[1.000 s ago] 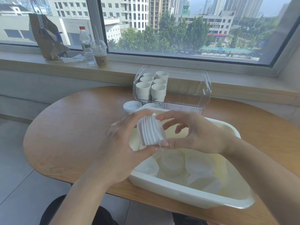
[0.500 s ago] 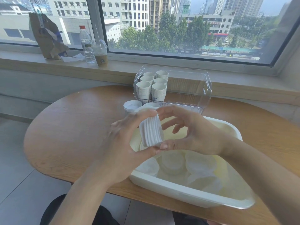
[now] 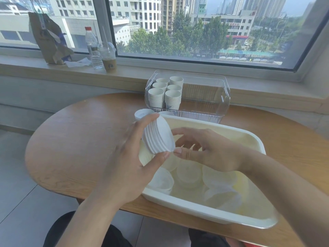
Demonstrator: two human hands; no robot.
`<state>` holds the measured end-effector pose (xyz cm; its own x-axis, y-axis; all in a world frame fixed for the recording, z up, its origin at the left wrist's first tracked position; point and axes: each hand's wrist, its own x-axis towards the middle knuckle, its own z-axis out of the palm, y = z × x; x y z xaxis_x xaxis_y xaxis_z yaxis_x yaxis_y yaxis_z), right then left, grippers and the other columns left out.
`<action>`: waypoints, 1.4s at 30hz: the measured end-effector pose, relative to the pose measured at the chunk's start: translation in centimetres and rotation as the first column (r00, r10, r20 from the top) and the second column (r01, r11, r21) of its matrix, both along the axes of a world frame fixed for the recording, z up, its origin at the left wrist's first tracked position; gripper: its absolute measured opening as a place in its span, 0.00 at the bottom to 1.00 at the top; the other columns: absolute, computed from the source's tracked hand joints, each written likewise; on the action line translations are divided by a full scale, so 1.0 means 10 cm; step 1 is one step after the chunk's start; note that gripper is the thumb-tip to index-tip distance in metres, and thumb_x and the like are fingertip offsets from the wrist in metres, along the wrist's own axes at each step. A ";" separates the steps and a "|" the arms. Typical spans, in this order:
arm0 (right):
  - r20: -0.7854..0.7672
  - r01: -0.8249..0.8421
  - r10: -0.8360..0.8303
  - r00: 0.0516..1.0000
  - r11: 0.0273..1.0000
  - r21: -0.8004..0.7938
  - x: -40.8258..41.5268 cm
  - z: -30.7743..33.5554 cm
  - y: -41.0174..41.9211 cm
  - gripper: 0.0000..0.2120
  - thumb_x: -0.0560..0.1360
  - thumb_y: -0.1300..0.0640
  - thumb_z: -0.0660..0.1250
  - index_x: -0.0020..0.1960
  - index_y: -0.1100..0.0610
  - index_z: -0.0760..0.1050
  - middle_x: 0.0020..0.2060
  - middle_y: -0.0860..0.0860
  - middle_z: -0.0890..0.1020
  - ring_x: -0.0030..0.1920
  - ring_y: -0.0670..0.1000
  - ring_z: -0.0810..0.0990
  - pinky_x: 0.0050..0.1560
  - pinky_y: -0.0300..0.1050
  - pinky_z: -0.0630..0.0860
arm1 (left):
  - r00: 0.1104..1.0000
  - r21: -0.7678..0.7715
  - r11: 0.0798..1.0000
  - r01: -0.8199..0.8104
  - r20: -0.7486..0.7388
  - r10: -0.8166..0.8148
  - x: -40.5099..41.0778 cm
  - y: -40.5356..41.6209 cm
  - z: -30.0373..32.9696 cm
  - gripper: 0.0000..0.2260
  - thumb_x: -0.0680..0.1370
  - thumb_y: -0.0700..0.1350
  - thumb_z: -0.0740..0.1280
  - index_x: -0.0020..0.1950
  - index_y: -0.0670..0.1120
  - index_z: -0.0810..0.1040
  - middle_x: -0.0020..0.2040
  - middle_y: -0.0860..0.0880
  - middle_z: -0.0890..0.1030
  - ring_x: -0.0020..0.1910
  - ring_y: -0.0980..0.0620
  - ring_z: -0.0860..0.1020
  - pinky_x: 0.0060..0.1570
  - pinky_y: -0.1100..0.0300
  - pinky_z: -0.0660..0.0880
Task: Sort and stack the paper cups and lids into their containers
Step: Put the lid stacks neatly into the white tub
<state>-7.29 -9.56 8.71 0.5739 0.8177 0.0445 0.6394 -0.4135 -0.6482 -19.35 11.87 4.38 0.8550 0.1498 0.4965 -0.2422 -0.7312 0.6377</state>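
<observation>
My left hand [image 3: 130, 161] grips a stack of white lids [image 3: 157, 135] on its side, thumb below and fingers over the top, above the left end of the white basin [image 3: 204, 209]. My right hand [image 3: 208, 150] hovers just right of the stack with loosely curled fingers; its thumb tip meets the stack's lower rim. Several loose lids [image 3: 188, 173] lie in the basin. Behind it, a clear plastic bin [image 3: 204, 97] holds several stacks of paper cups [image 3: 165, 93] in its left part. Another lid stack [image 3: 143, 114] stands on the table beside the basin's far left corner.
The wooden table [image 3: 74, 139] has a rounded left end and bare surface there. On the window sill behind stand a brown paper bag [image 3: 49, 40], a water bottle [image 3: 93, 49] and a lidded drink cup [image 3: 108, 57]. Floor tiles lie below left.
My left hand has tilted the lid stack and drawn it left and up. My right hand's fingers have come off the stack's top and opened away.
</observation>
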 end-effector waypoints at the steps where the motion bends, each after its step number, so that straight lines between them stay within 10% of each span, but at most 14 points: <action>1: -0.002 -0.010 0.010 1.000 0.999 -0.045 0.01 -0.01 0.00 0.21 0.79 0.37 0.65 0.71 0.40 0.74 0.52 0.40 0.85 0.49 0.40 0.82 0.47 0.31 0.73 | 1.000 -0.011 1.000 -0.001 -0.004 0.001 0.00 -0.01 0.00 0.33 0.75 0.62 0.72 0.76 0.74 0.61 0.71 0.71 0.70 0.68 0.63 0.73 0.61 0.57 0.71; 15: -0.179 -0.327 0.275 0.945 0.741 -0.587 -0.05 -0.20 0.13 0.21 0.87 0.55 0.57 0.75 0.37 0.70 0.64 0.34 0.81 0.52 0.27 0.73 0.51 0.22 0.64 | 0.999 -0.047 0.999 0.008 -0.053 -0.011 0.00 0.01 0.00 0.34 0.77 0.60 0.75 0.77 0.74 0.60 0.73 0.69 0.70 0.71 0.56 0.74 0.67 0.41 0.74; 20: -0.143 -0.279 0.240 0.960 0.811 -0.514 -0.04 -0.17 0.12 0.14 0.86 0.49 0.61 0.68 0.41 0.79 0.57 0.33 0.84 0.47 0.24 0.74 0.48 0.19 0.65 | 0.998 -0.046 0.999 0.006 -0.061 -0.009 0.01 0.01 0.01 0.35 0.77 0.59 0.75 0.76 0.74 0.60 0.73 0.68 0.71 0.71 0.54 0.74 0.68 0.40 0.74; 26: 0.023 -0.073 0.093 0.995 0.895 -0.439 0.03 -0.06 0.06 0.16 0.82 0.39 0.64 0.48 0.48 0.83 0.43 0.40 0.86 0.47 0.44 0.82 0.52 0.44 0.78 | 0.997 -0.053 0.998 0.013 -0.069 -0.017 0.03 0.02 0.04 0.33 0.77 0.60 0.74 0.76 0.76 0.59 0.70 0.65 0.73 0.69 0.53 0.75 0.68 0.41 0.74; 36: 0.264 0.242 -0.192 0.945 0.955 -0.173 0.12 0.03 -0.05 0.08 0.71 0.57 0.71 0.38 0.44 0.76 0.34 0.30 0.78 0.38 0.38 0.77 0.37 0.30 0.68 | 0.995 -0.035 0.999 0.018 -0.098 -0.021 0.04 0.00 0.04 0.34 0.72 0.66 0.73 0.74 0.77 0.62 0.65 0.68 0.75 0.65 0.56 0.77 0.62 0.44 0.77; 42: 0.475 0.378 -0.349 0.808 0.925 0.036 0.09 0.05 -0.05 0.10 0.69 0.63 0.68 0.37 0.48 0.75 0.35 0.45 0.79 0.35 0.43 0.73 0.38 0.46 0.72 | 0.996 -0.014 0.999 0.032 -0.084 -0.033 0.03 -0.02 0.05 0.33 0.68 0.67 0.73 0.71 0.75 0.65 0.62 0.71 0.74 0.62 0.59 0.76 0.60 0.47 0.76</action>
<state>-6.41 -10.05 9.21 0.7528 0.5630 0.3411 0.6531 -0.7032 -0.2809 -19.03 11.67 4.91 0.8983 0.1272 0.4205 -0.2103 -0.7158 0.6659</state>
